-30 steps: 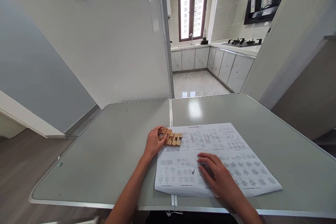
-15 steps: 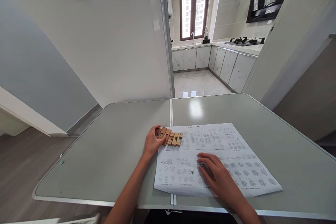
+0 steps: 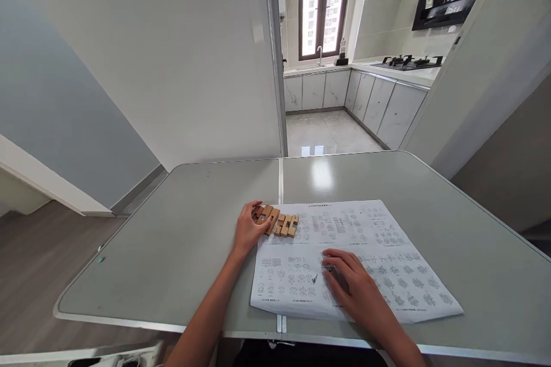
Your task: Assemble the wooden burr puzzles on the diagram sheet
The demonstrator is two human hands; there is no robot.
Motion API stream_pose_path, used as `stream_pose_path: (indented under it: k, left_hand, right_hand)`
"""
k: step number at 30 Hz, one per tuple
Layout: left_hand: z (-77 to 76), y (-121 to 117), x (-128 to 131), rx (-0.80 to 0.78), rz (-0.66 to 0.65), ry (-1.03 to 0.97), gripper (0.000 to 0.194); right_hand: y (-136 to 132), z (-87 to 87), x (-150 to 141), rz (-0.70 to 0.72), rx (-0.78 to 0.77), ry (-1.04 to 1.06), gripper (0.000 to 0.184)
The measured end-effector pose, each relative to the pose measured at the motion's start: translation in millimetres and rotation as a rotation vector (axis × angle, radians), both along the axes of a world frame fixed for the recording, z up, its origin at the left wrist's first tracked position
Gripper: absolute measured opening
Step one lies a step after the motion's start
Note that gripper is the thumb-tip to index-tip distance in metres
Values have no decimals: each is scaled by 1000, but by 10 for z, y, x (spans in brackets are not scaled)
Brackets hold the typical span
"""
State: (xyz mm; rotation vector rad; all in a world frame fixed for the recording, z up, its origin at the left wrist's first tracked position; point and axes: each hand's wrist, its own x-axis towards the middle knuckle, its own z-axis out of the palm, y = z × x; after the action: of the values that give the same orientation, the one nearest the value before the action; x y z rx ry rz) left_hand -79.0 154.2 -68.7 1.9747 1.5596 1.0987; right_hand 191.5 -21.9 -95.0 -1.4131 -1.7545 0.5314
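At the upper left corner of a printed paper sheet (image 3: 310, 258), my left hand (image 3: 248, 230) is closed around a row of darker brown notched wooden blocks (image 3: 267, 213), thumb on the near side and fingers on the far side. Just right of them lies a group of paler notched wooden blocks (image 3: 287, 226), which the hand does not hold. Part of the darker row is covered by my fingers. My right hand (image 3: 353, 282) rests on the middle of the sheet, fingers apart and loosely bent, with nothing visible in it.
The sheet, full of small line diagrams, lies on a grey folding table (image 3: 193, 241) with a metal centre seam (image 3: 281, 183). A small green bit (image 3: 100, 260) is near the table's left edge. Beyond the far edge are a white wall (image 3: 206, 69) and a kitchen doorway.
My left hand has shifted slightly left with the darker blocks, and they have drawn a little away from the paler ones. My right hand has stayed put. The camera view has tilted slightly.
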Motion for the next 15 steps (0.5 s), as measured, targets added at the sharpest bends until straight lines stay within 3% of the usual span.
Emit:
stream_pose_path:
  k: [15]
  left_hand:
    - [-18, 34, -47, -14, 9, -13, 45]
  right_hand:
    - [-13, 4, -5, 18, 44, 3, 16]
